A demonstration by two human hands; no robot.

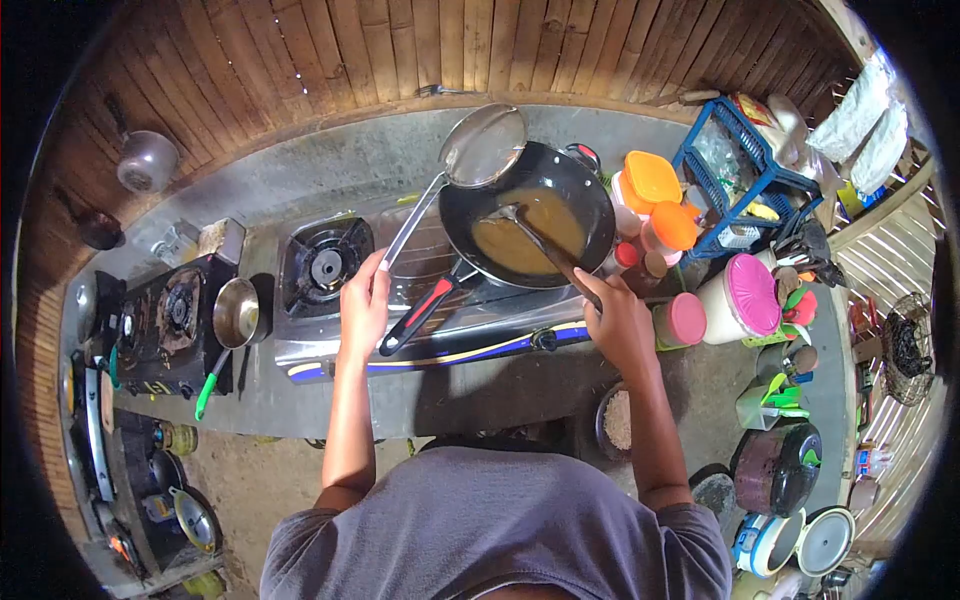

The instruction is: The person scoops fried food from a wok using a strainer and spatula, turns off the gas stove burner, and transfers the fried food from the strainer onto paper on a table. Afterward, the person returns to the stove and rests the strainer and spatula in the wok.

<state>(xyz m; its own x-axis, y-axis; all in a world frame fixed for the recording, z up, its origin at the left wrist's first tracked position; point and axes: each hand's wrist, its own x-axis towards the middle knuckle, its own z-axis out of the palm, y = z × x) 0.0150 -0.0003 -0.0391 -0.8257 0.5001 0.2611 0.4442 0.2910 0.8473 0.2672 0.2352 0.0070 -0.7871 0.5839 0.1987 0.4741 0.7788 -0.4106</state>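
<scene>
A black wok [462,222] with a red and black handle sits on the right side of a steel gas stove [430,335]. Brownish liquid [560,220] lies in its bottom. My left hand [364,308] is closed on the long metal handle of a round mesh strainer [485,146], whose basket is over the wok's upper left rim. In my right hand [620,322] is the wooden handle of a spatula [540,240]; its metal head rests at the liquid in the wok. The stove's left burner [327,266] bears no pot.
Right of the wok stand lidded jars [679,320], an orange-topped container [651,178], a pink-lidded tub [745,300] and a blue rack [745,170]. At left, a small pan [237,312] with a green handle lies beside a second black stove [170,320]. A bamboo wall [400,50] closes the back.
</scene>
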